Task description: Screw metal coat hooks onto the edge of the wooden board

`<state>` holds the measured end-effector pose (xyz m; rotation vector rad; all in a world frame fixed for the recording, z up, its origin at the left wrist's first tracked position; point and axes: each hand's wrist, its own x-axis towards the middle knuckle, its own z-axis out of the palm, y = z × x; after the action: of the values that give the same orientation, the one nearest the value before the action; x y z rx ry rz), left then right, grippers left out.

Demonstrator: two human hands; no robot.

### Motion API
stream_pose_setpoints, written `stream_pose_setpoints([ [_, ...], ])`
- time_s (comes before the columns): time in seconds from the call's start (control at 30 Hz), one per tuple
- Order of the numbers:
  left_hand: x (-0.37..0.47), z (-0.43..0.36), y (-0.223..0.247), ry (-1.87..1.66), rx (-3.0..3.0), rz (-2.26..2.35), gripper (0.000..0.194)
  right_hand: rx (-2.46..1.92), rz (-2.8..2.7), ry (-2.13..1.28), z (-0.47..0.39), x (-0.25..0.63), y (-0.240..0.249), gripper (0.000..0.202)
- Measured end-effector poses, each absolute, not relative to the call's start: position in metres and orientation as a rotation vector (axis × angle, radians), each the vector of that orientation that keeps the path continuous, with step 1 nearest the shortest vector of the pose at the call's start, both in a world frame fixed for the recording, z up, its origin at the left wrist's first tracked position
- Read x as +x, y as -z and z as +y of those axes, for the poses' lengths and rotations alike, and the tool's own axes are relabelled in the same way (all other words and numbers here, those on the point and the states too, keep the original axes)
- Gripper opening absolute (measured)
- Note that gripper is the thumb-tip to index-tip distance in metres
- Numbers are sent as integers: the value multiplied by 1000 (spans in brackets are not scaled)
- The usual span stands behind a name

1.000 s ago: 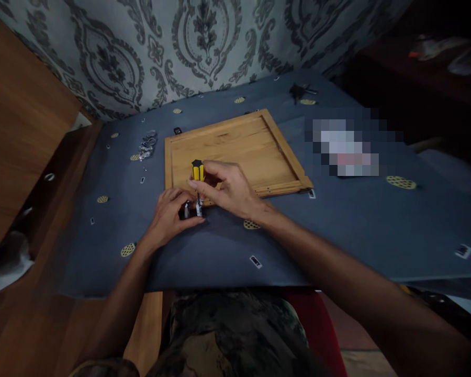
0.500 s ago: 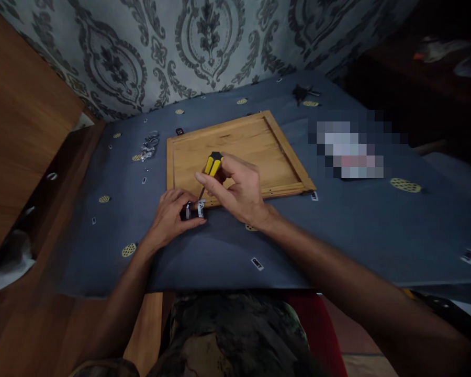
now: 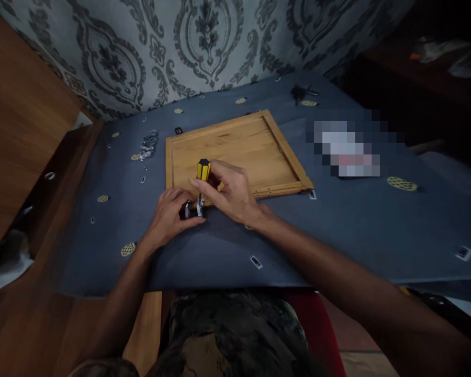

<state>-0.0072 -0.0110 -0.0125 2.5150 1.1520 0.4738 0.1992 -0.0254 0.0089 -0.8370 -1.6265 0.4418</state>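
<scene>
A person seated at a table works a short screwdriver (image 3: 203,170), its stubby handle yellow with black stripes and a black end, into a shiny metal fitting (image 3: 200,208) at the near edge of a wooden panel (image 3: 227,146). The right hand (image 3: 235,191) grips the screwdriver's handle between thumb and fingers, the dark shaft pointing down to the fitting. The left hand (image 3: 175,212) is curled around the silvery fitting, thumb on the near side and fingers on the far side; how firmly it presses cannot be told. The honey-coloured panel, with dark grain streaks and a raised frame, lies flat on a blue-grey tablecloth (image 3: 204,262) just beyond both hands, its near left corner partly hidden by the left. The fitting sits between the left thumb and fingers, below the right hand. Loose metal parts (image 3: 148,145) lie left of the panel.
</scene>
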Motion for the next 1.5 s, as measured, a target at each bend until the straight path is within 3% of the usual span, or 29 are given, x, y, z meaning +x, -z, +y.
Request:
stream_pose_setpoints([
  [0.37, -7, -11, 14, -492, 2535, 1161, 39, -857, -1643, -473, -23, 202, -11, 42],
  [1.13, -7, -12, 13, -496, 2538, 1158, 38, -705, -1721, -866, -22, 209, -18, 41],
  [1.5, -8, -12, 15, -503, 2542, 1171, 45, -775, -1689, -605, -24, 201, -12, 47],
])
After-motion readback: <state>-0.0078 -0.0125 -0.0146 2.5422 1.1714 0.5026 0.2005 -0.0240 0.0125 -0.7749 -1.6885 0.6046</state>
